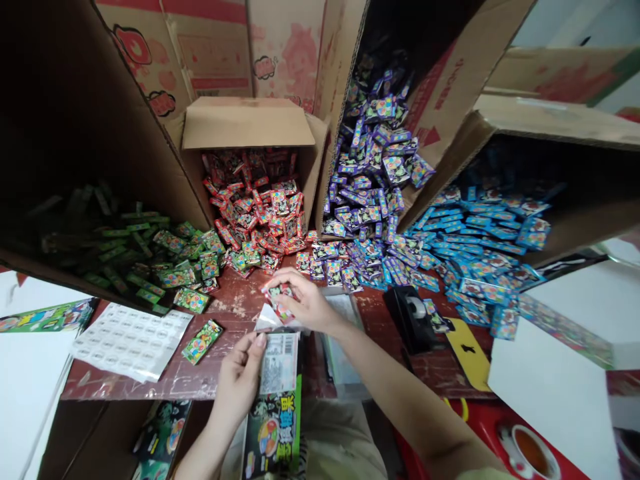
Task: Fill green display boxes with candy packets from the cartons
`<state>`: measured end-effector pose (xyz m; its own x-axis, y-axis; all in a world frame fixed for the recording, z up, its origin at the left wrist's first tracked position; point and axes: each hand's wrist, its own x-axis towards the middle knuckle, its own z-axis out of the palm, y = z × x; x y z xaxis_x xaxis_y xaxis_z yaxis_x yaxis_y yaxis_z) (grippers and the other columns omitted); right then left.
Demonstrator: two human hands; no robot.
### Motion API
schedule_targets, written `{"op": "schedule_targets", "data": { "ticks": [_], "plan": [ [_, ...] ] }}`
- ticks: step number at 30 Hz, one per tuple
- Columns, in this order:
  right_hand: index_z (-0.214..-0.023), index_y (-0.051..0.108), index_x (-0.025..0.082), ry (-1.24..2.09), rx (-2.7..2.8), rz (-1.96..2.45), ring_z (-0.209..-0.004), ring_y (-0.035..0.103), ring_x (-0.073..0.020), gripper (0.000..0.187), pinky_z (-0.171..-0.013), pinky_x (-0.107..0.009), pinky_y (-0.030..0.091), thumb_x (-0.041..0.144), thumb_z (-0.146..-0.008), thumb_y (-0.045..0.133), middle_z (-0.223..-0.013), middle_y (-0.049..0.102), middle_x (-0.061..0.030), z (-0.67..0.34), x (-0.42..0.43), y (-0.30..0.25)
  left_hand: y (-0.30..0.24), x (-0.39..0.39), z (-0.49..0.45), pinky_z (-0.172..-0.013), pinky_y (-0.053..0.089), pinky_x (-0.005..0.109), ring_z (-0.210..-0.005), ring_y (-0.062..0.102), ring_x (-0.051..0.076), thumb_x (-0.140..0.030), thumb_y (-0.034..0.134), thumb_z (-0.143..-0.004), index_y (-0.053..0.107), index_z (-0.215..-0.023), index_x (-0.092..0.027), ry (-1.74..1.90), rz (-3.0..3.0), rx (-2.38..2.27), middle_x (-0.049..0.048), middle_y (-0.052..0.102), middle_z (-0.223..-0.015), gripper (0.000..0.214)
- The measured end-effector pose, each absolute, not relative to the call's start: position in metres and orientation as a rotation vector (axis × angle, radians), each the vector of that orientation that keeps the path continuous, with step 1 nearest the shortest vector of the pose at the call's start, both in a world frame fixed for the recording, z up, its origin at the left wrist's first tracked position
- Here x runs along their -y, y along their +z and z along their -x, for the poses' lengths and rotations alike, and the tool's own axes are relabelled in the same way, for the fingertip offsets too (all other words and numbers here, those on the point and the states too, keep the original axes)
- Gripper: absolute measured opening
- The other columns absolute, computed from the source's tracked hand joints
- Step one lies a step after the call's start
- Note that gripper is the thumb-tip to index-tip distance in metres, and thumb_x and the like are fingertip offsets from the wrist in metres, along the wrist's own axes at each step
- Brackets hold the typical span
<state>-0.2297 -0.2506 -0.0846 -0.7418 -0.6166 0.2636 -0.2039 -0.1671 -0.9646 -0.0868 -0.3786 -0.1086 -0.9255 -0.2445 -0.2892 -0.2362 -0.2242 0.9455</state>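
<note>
My left hand (240,373) is closed on the upper edge of a black and green printed candy carton (273,427), which stands upright near my lap. A white label with a barcode shows on it. Just above the carton's top, my right hand (305,303) pinches a small red candy box (281,300); whether it holds more than one cannot be seen. A white flap (267,318) sticks up below that hand. Piles of small red boxes (265,213) and purple boxes (370,173) lie beyond my hands. A single green candy box (202,341) lies left of the carton.
Green boxes (165,260) spill from a cardboard box at left, blue boxes (480,233) from another at right. A sticker sheet (131,340), a black tape dispenser (411,319), a yellow phone (469,353) and a clear plastic tray (345,347) lie on the table. A cup of tea (530,450) stands lower right.
</note>
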Motion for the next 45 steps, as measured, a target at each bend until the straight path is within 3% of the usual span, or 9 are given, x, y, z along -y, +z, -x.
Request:
{"op": "schedule_targets", "data": {
  "ticks": [3, 11, 19, 24, 28, 32, 37, 41, 45],
  "plan": [
    [-0.121, 0.059, 0.023, -1.690, -1.853, 1.003, -0.105, 0.062, -0.0185, 0.042, -0.094, -0.037, 0.047, 0.026, -0.080, 0.068, -0.110, 0.067, -0.0068, 0.227, 0.234, -0.086, -0.117, 0.381, 0.085, -0.060, 0.043, 0.021, -0.065, 0.054, 0.014, -0.049, 0.061, -0.082, 0.066, -0.099, -0.016, -2.407, -0.609, 1.925, 0.0018, 0.065, -0.075, 0.037],
    [-0.089, 0.074, 0.026, -1.442, -2.069, 1.368, -0.097, 0.066, -0.0195, 0.013, -0.085, -0.035, 0.052, 0.030, -0.083, 0.063, -0.103, 0.070, -0.0033, 0.252, 0.258, -0.092, -0.127, 0.383, 0.085, -0.049, 0.036, 0.018, -0.050, 0.045, 0.008, -0.050, 0.065, -0.079, 0.059, -0.073, -0.016, -2.559, -0.620, 1.771, -0.0045, 0.053, -0.057, 0.035],
    [-0.104, 0.063, 0.015, -1.490, -2.598, 1.070, -0.124, 0.044, -0.0283, 0.025, -0.106, -0.050, 0.032, 0.008, -0.081, 0.056, -0.129, 0.053, -0.0167, 0.320, 0.341, -0.128, -0.120, 0.400, 0.081, -0.054, 0.042, 0.019, -0.056, 0.053, 0.011, -0.052, 0.067, -0.076, 0.061, -0.078, -0.017, -2.469, -0.732, 1.751, -0.0022, 0.060, -0.061, 0.036],
    [-0.119, 0.046, 0.021, -1.772, -2.322, 0.975, -0.088, 0.063, -0.0154, 0.027, -0.072, -0.029, 0.053, 0.031, -0.094, 0.042, -0.104, 0.064, -0.0069, 0.310, 0.298, -0.106, -0.130, 0.407, 0.082, -0.052, 0.041, 0.020, -0.054, 0.054, 0.012, -0.054, 0.068, -0.074, 0.062, -0.080, -0.017, -2.467, -0.791, 1.713, -0.0008, 0.063, -0.064, 0.037],
    [-0.098, 0.054, 0.022, -1.995, -1.751, 0.829, -0.066, 0.061, -0.0098, 0.038, -0.062, -0.022, 0.050, 0.041, -0.072, 0.074, -0.085, 0.064, 0.0007, 0.281, 0.268, -0.078, -0.126, 0.398, 0.084, -0.055, 0.042, 0.020, -0.056, 0.054, 0.011, -0.051, 0.067, -0.077, 0.063, -0.085, -0.017, -2.480, -0.702, 1.791, 0.0001, 0.065, -0.069, 0.035],
    [-0.089, 0.066, 0.016, -1.757, -1.728, 0.966, -0.062, 0.057, -0.0089, 0.031, -0.058, -0.022, 0.046, 0.036, -0.069, 0.077, -0.077, 0.065, -0.0002, 0.262, 0.259, -0.063, -0.118, 0.387, 0.081, -0.055, 0.044, 0.020, -0.059, 0.055, 0.013, -0.052, 0.066, -0.077, 0.063, -0.090, -0.017, -2.473, -0.645, 1.867, 0.0001, 0.065, -0.068, 0.038],
    [-0.096, 0.070, 0.016, -1.364, -1.770, 1.374, -0.076, 0.060, -0.0106, 0.016, -0.068, -0.023, 0.047, 0.018, -0.081, 0.064, -0.086, 0.066, -0.0023, 0.253, 0.254, -0.049, -0.112, 0.380, 0.078, -0.055, 0.043, 0.019, -0.061, 0.054, 0.012, -0.051, 0.067, -0.077, 0.065, -0.094, -0.016, -2.405, -0.652, 1.907, -0.0012, 0.063, -0.066, 0.039],
    [-0.102, 0.064, 0.016, -1.314, -1.794, 1.338, -0.069, 0.060, -0.0106, 0.031, -0.064, -0.023, 0.049, 0.018, -0.072, 0.074, -0.081, 0.067, 0.0001, 0.246, 0.252, -0.051, -0.112, 0.377, 0.079, -0.053, 0.042, 0.020, -0.056, 0.054, 0.013, -0.053, 0.067, -0.075, 0.066, -0.092, -0.015, -2.407, -0.639, 1.910, -0.0010, 0.063, -0.064, 0.042],
    [-0.091, 0.072, 0.019, -1.503, -1.845, 1.240, -0.097, 0.064, -0.0175, 0.027, -0.086, -0.034, 0.051, 0.026, -0.067, 0.079, -0.108, 0.068, -0.0059, 0.233, 0.240, -0.076, -0.113, 0.377, 0.076, -0.056, 0.045, 0.023, -0.061, 0.059, 0.015, -0.052, 0.064, -0.078, 0.065, -0.100, -0.016, -2.375, -0.645, 1.900, 0.0034, 0.069, -0.077, 0.042]
  ]
}}
